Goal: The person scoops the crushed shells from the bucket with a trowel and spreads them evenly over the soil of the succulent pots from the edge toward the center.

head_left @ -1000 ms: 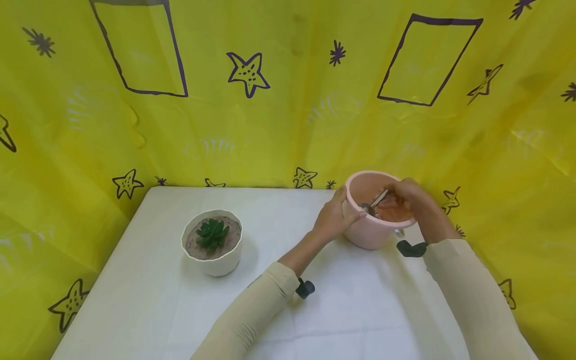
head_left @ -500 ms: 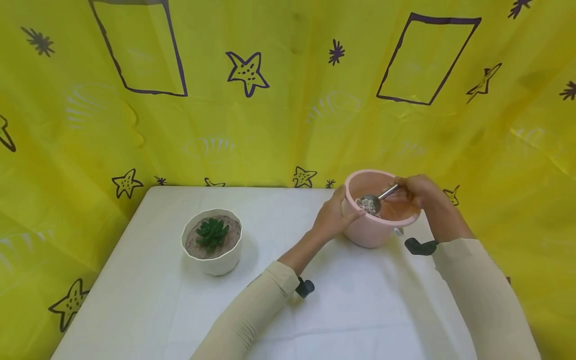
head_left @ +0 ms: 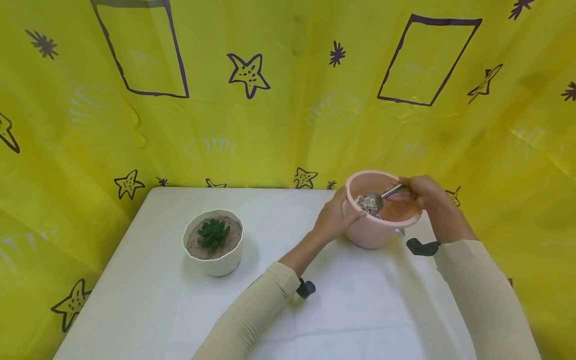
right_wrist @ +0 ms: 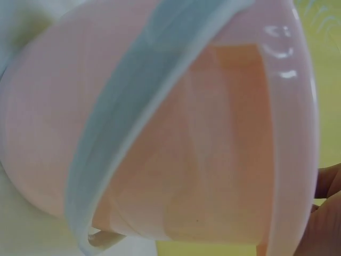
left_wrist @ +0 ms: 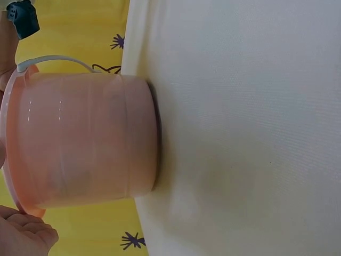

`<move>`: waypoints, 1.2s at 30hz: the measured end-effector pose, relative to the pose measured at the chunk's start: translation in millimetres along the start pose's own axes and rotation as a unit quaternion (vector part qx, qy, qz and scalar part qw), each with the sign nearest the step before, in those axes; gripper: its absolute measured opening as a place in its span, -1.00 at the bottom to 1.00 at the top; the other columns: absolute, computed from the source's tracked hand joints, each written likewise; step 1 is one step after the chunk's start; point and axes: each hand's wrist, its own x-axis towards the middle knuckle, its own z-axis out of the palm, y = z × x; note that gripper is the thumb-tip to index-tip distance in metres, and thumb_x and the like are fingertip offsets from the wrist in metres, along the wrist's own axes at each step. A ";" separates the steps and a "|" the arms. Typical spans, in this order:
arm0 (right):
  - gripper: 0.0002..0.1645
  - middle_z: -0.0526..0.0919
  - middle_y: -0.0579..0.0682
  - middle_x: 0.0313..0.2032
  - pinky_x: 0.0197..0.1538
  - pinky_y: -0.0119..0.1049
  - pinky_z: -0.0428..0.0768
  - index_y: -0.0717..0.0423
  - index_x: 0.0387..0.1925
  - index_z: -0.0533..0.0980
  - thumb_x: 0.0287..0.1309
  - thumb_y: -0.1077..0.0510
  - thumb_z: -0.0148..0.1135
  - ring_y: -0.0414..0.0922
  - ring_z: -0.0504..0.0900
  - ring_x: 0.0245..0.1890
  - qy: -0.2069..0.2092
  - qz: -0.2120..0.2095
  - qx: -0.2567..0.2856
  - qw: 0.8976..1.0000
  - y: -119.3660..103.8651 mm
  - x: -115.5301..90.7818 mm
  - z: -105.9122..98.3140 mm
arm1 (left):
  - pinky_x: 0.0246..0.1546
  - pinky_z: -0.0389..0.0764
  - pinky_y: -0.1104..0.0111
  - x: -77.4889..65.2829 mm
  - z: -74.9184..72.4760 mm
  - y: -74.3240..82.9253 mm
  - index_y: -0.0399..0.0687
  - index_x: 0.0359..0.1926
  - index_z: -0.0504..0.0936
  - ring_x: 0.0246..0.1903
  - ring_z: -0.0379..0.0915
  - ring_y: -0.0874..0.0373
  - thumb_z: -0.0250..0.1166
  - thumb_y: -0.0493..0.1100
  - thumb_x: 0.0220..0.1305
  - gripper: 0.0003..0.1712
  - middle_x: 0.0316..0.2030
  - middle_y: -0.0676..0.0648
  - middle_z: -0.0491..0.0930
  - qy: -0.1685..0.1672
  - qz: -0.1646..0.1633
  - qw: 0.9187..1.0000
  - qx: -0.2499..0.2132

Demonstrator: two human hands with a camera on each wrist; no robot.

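Observation:
A pink plastic bucket (head_left: 370,236) stands on the white-covered table toward the back right. My left hand (head_left: 335,217) grips its left rim, thumb over the near edge. With my right hand (head_left: 420,192) I pinch the handle of a metal spoon (head_left: 392,191) at the bucket's right rim. The spoon's round bowl is inside the bucket, near my left thumb. Whitish-grey, grainy stuff (head_left: 366,204) shows at the bowl. In the left wrist view, the bucket (left_wrist: 85,141) appears sideways, fingers at its rim. The right wrist view is filled by its wall and pale handle (right_wrist: 128,101).
A white scalloped pot (head_left: 220,265) with a green succulent (head_left: 213,234) in greyish soil stands on the left of the table (head_left: 261,215). A yellow patterned curtain (head_left: 279,130) hangs behind and along both sides.
My right hand has shifted slightly right, and the spoon's bowl has turned and come up near the left rim, with whitish-grey stuff now in sight. The left hand stays on the bucket.

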 end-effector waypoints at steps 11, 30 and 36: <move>-0.33 0.78 0.19 -0.46 -0.17 -0.22 0.77 0.32 -0.42 0.63 0.71 0.15 -0.29 0.04 0.84 -0.41 -0.020 0.006 0.030 0.999 -1.2 -3.2 -7.3 | 0.46 0.30 0.20 -0.6 -1.0 -0.1 -0.15 0.67 0.06 0.53 0.17 0.02 0.42 0.07 0.42 0.04 0.61 -0.07 0.14 0.000 0.003 1.000 0.005; -0.41 0.75 0.29 -0.42 -0.11 -0.12 0.76 0.35 -0.38 0.57 0.70 0.18 -0.27 0.17 0.83 -0.39 -0.019 0.042 0.154 0.987 -1.5 -8.2 -18.8 | 0.42 0.39 0.19 -0.4 0.5 -1.2 -0.13 0.67 0.06 0.48 0.27 0.01 0.43 0.07 0.40 0.05 0.60 -0.05 0.18 0.000 0.004 1.000 0.010; -0.43 0.75 0.28 -0.42 -0.07 -0.10 0.75 0.33 -0.39 0.58 0.69 0.17 -0.24 0.18 0.83 -0.39 -0.010 0.045 0.175 0.983 -2.5 -8.9 -22.1 | 0.44 0.35 0.22 0.3 0.1 -2.5 -0.14 0.67 0.06 0.50 0.24 0.02 0.42 0.08 0.41 0.05 0.61 -0.06 0.16 0.000 0.008 1.000 0.010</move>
